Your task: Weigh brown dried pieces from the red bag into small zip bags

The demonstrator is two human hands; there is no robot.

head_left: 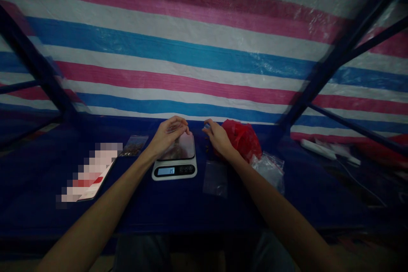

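A small digital kitchen scale [174, 170] stands on the dark blue table, its display lit. A small clear bag with dark contents [178, 148] lies on its platform. My left hand [167, 134] hovers over the scale's far edge with fingers pinched together; what they hold is too small to make out. My right hand [216, 136] is just right of the scale, fingers curled at the edge of a red plastic bag [244, 138]. An empty small clear bag [216, 177] lies flat in front of my right wrist.
A filled small bag [135, 145] lies left of the scale, beside a blurred flat card [91, 174]. Crumpled clear bags [270, 170] sit right of the red bag. A white power strip [328, 151] with a cable lies far right. A striped tarp and dark metal poles enclose the table.
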